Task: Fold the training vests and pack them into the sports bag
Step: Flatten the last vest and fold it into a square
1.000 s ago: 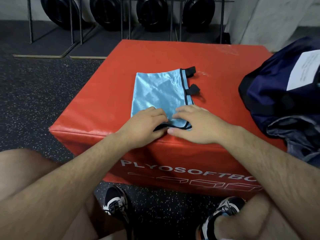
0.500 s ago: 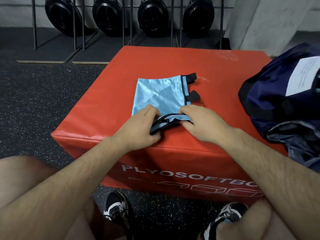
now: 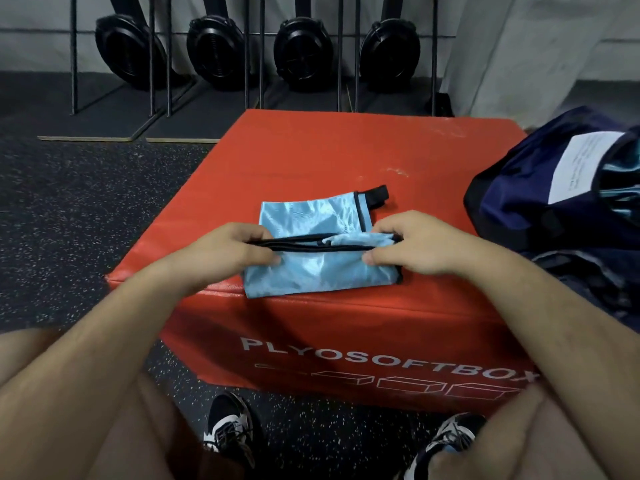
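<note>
A light blue training vest point(image 3: 311, 216) with black trim lies folded on the red plyo box point(image 3: 311, 161), near its front edge. My left hand point(image 3: 228, 251) pinches the left end of the vest's near, black-edged hem. My right hand point(image 3: 412, 247) pinches the right end of the same hem. The hem is lifted and stretched between both hands over the middle of the vest. A navy sports bag point(image 3: 540, 199) with a white label sits open on the box's right side, with shiny blue cloth showing inside.
Dark speckled rubber floor surrounds the box. A metal rack holding several black round machines point(image 3: 301, 53) stands along the back wall. My knees and shoes point(image 3: 228, 427) are just in front of the box.
Both hands have taken hold of the vest's near edge, lifted it and carried it away from me over the vest, folding it.
</note>
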Demonstrator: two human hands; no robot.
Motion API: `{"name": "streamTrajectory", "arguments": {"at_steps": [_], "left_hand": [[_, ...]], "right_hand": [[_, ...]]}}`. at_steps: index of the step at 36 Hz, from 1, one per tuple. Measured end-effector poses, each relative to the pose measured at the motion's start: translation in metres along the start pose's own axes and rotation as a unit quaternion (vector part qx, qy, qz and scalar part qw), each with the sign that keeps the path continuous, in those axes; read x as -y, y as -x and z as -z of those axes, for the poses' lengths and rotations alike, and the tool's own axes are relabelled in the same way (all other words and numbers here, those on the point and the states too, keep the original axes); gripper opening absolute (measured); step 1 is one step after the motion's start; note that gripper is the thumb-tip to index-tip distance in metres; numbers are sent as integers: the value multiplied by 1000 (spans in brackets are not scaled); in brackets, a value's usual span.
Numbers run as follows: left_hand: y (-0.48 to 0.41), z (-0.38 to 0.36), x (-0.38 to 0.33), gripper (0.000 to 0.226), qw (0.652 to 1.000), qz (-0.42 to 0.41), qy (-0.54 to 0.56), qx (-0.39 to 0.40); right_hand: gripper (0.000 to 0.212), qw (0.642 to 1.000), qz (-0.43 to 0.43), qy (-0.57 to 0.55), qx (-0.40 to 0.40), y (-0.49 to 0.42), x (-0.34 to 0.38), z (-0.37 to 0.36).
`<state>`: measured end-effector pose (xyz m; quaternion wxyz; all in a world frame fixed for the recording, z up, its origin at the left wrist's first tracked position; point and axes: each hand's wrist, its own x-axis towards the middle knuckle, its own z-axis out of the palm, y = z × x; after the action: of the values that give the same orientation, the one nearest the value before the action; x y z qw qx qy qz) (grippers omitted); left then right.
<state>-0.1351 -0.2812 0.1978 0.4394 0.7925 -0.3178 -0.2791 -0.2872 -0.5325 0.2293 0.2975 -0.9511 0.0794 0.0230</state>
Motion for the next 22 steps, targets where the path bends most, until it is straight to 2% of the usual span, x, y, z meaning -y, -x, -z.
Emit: {"name": "streamTrajectory", "arguments": {"at_steps": [2,4,6,10,13,15,22], "left_hand": [[-5,2,0,9,997,21,66,-34],[-12,1,0,15,991,30,107,-77],[-21,1,3,7,984,33,118,-127],[-39,0,8,22,967,47,142,-208],[-55,-3,7,34,959,62,94,-259],[-66,-5,9,32,954,65,63,-285],[-96,-4,17,35,946,75,-66,-308]], "right_hand": [[29,998,-8,-31,-56,-5,1,-4],[24,991,-10,-61,-121,-14,2,-11],[21,982,-15,-89,-169,-24,2,-18],[7,974,-33,-92,-206,-48,-2,-30],[7,970,-39,-91,-221,-68,-8,-37],[5,968,-47,-87,-229,-79,-11,-39],[15,968,-70,-20,-238,-114,-25,-45]]}}
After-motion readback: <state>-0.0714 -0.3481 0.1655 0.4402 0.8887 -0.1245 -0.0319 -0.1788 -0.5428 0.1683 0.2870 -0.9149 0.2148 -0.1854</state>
